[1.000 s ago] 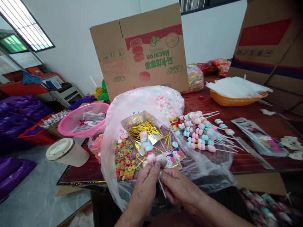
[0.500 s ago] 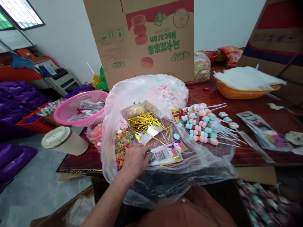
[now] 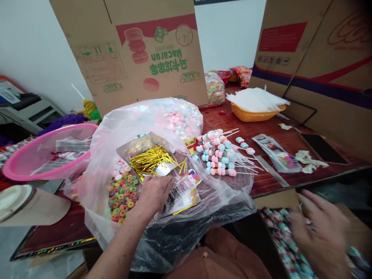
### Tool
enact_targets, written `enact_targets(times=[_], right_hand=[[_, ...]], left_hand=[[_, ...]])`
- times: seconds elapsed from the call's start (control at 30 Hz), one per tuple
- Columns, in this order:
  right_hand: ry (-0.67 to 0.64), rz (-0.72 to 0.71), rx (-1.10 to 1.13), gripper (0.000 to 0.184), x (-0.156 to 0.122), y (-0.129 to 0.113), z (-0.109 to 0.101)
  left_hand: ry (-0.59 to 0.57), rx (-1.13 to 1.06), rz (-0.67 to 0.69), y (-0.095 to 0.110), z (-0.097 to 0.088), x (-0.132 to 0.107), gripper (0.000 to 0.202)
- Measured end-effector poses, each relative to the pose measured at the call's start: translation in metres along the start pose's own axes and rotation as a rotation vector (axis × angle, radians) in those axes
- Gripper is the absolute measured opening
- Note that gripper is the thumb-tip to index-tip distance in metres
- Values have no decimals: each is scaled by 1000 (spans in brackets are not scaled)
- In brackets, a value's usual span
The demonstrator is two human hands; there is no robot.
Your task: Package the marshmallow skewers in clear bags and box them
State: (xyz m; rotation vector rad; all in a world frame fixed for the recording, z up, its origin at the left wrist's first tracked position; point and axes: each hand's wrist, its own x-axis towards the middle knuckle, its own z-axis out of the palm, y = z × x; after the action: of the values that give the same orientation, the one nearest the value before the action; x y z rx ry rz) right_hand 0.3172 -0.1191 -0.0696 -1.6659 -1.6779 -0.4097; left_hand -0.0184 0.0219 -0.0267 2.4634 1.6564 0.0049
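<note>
The left hand (image 3: 154, 193) curls at the packets (image 3: 186, 190), ties (image 3: 151, 158) just beyond, likely for easy reach; the right hand (image 3: 325, 228) blurs over sweets (image 3: 280, 234). I cannot tell either grip.

Upside down on the back box (image 3: 130, 77) stand "Macaron" and "马卡龙串串" in green, with handling signs to their left, the right box (image 3: 322, 69) bears handling signs below a red panel, and print on the sachets (image 3: 181, 195) is too blurred to read.
</note>
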Motion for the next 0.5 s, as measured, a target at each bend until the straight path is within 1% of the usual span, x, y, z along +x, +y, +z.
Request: enact_targets(times=[0.03,0.07,0.1,0.13,0.17,0.23,0.27,0.3,0.37,0.43,0.5], right_hand=[[6,-61,57,39,15,-15,14],[-3,-133,182,42,32,-35,29],[-16,-166,326,43,48,-57,44],[-55,-200,467,44,62,-81,57],[-167,-216,579,42,73,-103,69],[-321,-263,791,14,87,-139,86],[-355,-237,851,11,89,-150,92],[-370,-195,894,13,89,-157,97],[-358,-75,943,16,84,-161,101],[-369,26,988,13,80,-155,98],[-455,30,1037,7,80,-145,91]], left_hand=[[34,-15,49,1,-6,-3,30],[72,-48,111,2,-12,-5,29],[108,-96,177,3,-17,-9,28],[131,-151,236,4,-21,-12,29],[139,-206,276,6,-23,-15,29],[156,-295,287,8,-23,-21,28],[168,-326,262,9,-21,-23,26],[180,-358,223,10,-17,-24,24],[213,-434,122,12,-6,-26,21],[211,-526,56,15,4,-26,19],[162,-614,69,18,9,-26,22]])
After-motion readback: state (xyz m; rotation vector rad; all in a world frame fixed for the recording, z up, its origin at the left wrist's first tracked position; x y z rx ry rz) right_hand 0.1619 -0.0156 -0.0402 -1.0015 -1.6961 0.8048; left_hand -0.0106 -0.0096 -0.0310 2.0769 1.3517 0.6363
